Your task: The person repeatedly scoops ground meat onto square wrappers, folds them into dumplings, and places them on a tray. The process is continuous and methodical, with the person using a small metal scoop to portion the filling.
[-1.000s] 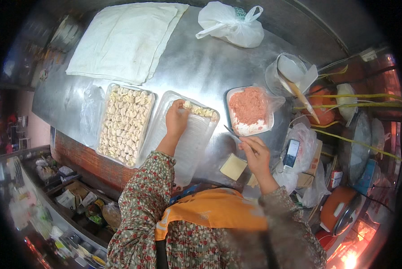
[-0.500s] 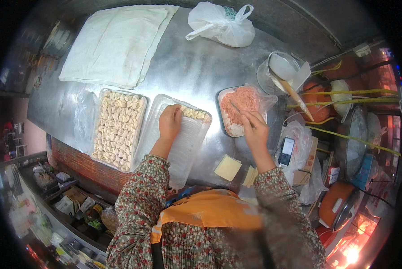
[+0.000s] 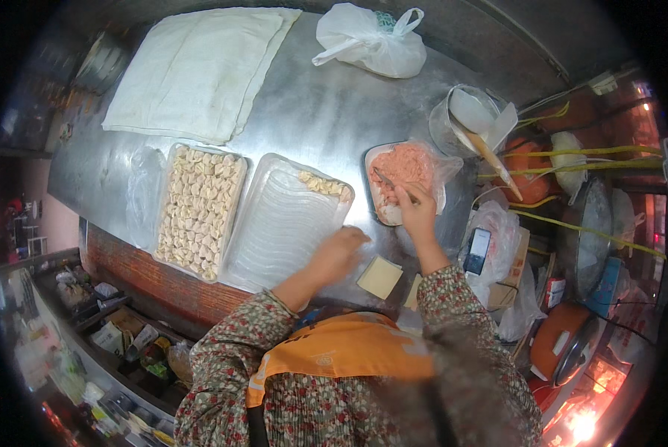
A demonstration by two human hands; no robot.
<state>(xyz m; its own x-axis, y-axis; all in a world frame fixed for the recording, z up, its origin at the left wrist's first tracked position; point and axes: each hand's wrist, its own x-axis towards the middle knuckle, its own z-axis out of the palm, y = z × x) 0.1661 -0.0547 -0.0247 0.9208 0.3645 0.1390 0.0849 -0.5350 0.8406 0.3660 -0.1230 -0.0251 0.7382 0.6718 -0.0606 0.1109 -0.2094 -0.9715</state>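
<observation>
My right hand (image 3: pixel 421 216) is closed round a thin, stick-like tool (image 3: pixel 384 179), its tip in the pink minced meat (image 3: pixel 402 162) that fills a white tray (image 3: pixel 387 217). Motion blurs my left hand (image 3: pixel 338 255), so its fingers are hard to read. It hovers between a clear plastic tray (image 3: pixel 274 223) and a stack of square, pale yellow wrappers (image 3: pixel 379 277). A short row of folded wontons (image 3: pixel 323 185) lies along that tray's far right edge. A second wrapper stack (image 3: pixel 413 292) shows partly beside my right sleeve.
Left of the clear tray stands a tray full of wontons (image 3: pixel 200 208). Behind it lies a folded white cloth (image 3: pixel 192 71). A tied white plastic bag (image 3: pixel 375 45) sits at the back. To the right are a container with a wooden-handled tool (image 3: pixel 490 160), a phone (image 3: pixel 477 249) and yellow cords (image 3: pixel 595 153).
My left hand has left the row of wontons and moved right and nearer, toward the wrappers. The right hand has shifted slightly nearer, with the tool still in the meat.
</observation>
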